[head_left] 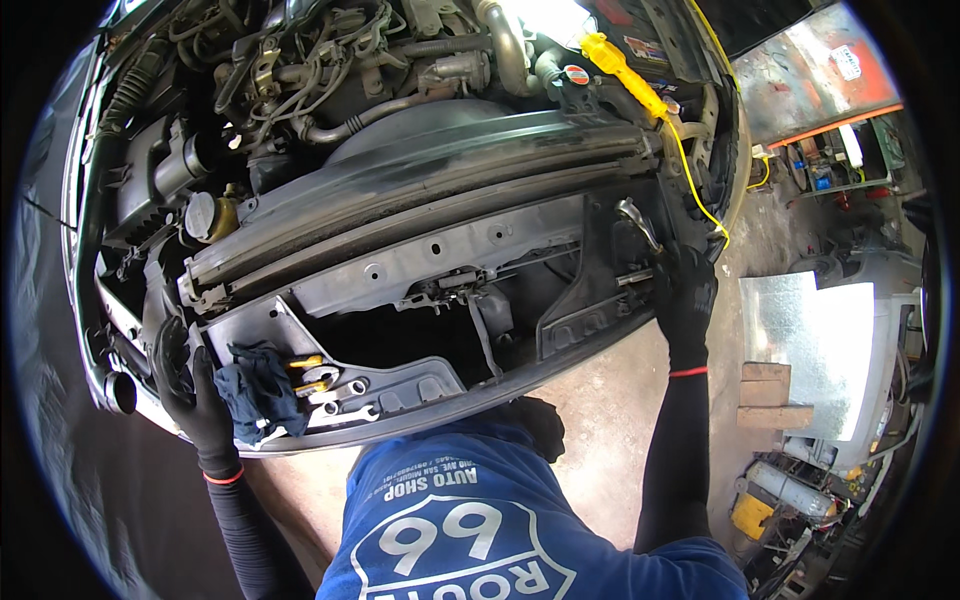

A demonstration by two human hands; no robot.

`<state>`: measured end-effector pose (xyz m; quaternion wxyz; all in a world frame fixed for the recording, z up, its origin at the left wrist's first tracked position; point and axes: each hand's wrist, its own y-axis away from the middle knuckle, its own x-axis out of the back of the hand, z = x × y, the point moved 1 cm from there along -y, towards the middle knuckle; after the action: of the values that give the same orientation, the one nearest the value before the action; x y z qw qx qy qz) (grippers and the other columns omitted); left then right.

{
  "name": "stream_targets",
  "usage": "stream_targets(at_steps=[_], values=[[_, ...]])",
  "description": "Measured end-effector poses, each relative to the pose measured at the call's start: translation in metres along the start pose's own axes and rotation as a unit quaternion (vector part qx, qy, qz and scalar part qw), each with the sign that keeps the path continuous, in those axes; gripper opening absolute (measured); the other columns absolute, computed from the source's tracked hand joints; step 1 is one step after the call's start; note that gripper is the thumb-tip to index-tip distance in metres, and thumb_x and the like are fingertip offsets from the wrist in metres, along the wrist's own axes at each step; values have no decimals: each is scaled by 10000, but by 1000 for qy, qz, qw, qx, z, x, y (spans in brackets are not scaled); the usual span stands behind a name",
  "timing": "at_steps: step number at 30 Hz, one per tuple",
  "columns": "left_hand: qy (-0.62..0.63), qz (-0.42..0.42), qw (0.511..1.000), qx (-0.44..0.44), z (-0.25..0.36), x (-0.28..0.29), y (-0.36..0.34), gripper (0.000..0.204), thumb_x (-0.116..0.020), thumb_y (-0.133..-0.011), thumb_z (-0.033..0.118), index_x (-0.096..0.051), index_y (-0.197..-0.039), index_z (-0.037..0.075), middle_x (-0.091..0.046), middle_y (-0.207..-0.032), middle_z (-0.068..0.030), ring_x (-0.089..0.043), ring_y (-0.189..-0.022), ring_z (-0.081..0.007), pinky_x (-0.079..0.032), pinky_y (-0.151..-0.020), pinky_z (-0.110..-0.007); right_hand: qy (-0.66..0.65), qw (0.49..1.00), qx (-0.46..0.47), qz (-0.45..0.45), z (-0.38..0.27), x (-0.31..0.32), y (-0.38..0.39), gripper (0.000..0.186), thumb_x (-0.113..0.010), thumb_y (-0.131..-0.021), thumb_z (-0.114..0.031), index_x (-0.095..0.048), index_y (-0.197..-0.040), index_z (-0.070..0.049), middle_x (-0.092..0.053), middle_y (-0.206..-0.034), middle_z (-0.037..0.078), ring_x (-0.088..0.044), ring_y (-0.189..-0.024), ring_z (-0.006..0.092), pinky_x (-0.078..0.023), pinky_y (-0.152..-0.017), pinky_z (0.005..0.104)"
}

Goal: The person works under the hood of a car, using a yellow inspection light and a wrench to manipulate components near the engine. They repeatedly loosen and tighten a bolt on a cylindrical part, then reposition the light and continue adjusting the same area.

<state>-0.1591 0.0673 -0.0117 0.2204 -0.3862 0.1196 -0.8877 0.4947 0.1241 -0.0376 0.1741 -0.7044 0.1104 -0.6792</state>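
My left hand (187,388), in a black glove, rests at the left corner of the car's front panel (400,385). Its fingers are stretched out and nothing is in them. Beside it lie a crumpled dark blue cloth (258,398), several wrenches (350,411) and a yellow-handled tool (308,362). On the right side of the panel, my right hand (686,300), also gloved, is closed around the handle of a chrome ratchet (640,222). The ratchet's round head sticks out above the fingers. A short metal rod (634,278) shows just left of that hand; whether I touch it is unclear.
Behind the panel runs the radiator (430,215), with the engine (350,70) beyond. A yellow work lamp (622,72) shines at the back right, its yellow cord (690,180) hanging down near my right hand. Wooden blocks (770,397) and a shiny sheet (820,345) lie on the right.
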Motion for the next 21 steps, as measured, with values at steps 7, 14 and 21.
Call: stream_targets(at_steps=[7, 14, 21], values=[[0, 23, 999, 22, 1, 6, 22, 489, -640, -1024, 0, -558, -1506, -9, -609, -1508, -176, -590, -1375, -279, -447, -1170, -412, -58, 996, 8, -66, 37, -39, -15, 391, -685, -987, -173, -675, -1360, -59, -718, -1224, 189, -665, -1154, 394, -502, -1010, 488], [8, 42, 993, -113, 96, -53, 18, 492, -749, -885, 39, -649, -1361, -31, -634, -1410, -230, -568, -1368, -408, -429, -1169, -478, -153, 985, -41, 63, 42, -16, -20, 327, -527, -1108, -130, -652, -1387, -14, -723, -1160, 77, -666, -1074, 195, -505, -955, 345], [193, -267, 899, -289, 251, -224, 59, 449, -801, -879, 153, -675, -1278, -13, -686, -1259, -255, -709, -1121, -406, -580, -931, -486, -671, 693, -258, 50, 43, 12, 52, 276, -548, -1090, -147, -612, -1324, -14, -700, -1053, 85, -658, -846, 179, -555, -759, 326]])
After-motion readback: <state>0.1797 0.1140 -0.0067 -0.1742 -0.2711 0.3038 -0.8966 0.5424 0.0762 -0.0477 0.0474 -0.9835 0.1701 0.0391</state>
